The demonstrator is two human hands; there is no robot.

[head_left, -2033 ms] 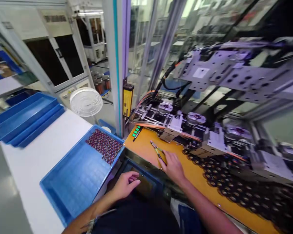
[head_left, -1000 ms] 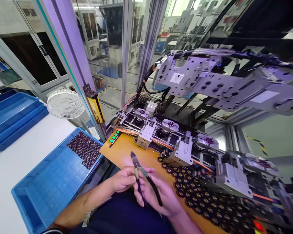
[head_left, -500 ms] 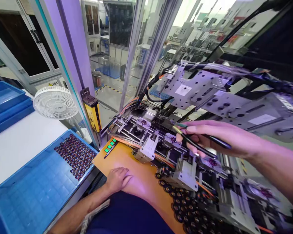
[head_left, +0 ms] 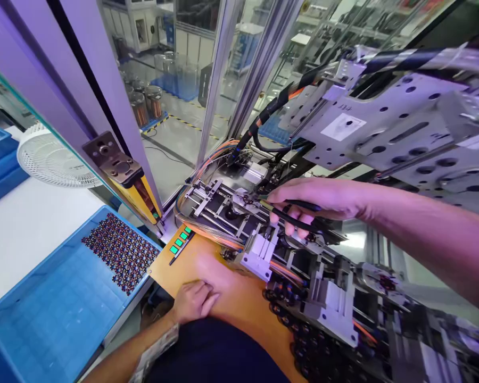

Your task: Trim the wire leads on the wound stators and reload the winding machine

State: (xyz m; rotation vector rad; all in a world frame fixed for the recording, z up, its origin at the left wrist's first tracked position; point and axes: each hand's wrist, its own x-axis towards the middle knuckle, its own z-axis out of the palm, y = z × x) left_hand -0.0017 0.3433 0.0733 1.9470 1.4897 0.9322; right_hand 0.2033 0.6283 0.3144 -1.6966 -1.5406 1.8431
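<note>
Right grip (head_left: 315,201) was pressed together round the black-handled cutting pliers (head_left: 293,219), whose tips met a round silver winding fixture (head_left: 243,199) on the grey machine (head_left: 339,308) along the far edge of the orange desk (head_left: 247,314). Left grip (head_left: 193,300) lay loosely curled, pinching nothing, at the desk's near edge. Beside the desk's left edge, a blue plastic tray (head_left: 56,319) held rows of small dark coils (head_left: 120,250) in its far corner.
</note>
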